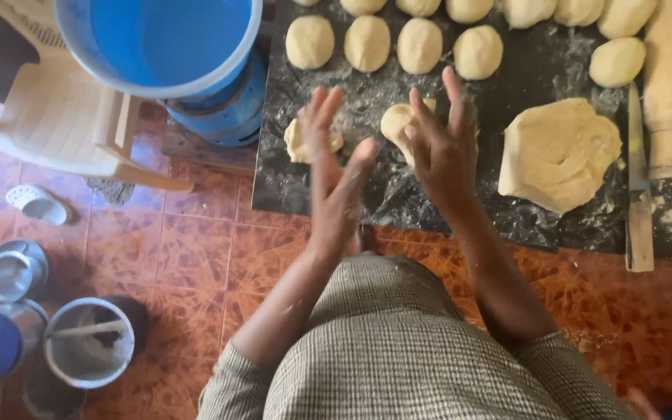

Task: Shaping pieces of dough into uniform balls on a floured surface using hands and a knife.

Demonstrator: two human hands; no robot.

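Holding both palms open above the floured black board (328, 187), I have my left hand (336, 183) empty, fingers spread, and my right hand (439, 148) also empty. A dough piece (395, 120) lies on the board just beside my right fingers at nine o'clock; a flatter piece (297, 141) lies at my left hand's ten o'clock. The big dough lump (558, 154) sits at three o'clock.

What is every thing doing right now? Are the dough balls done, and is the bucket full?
left hand: open, fingers spread, empty
right hand: open, raised over the board, empty
dough piece: partly hidden behind the right hand
small dough piece: lying flattish on the board
dough balls: rolled round, in rows
big dough lump: cut, unshaped
knife: lying flat
rolling pin: lying idle
blue bucket: contents unclear
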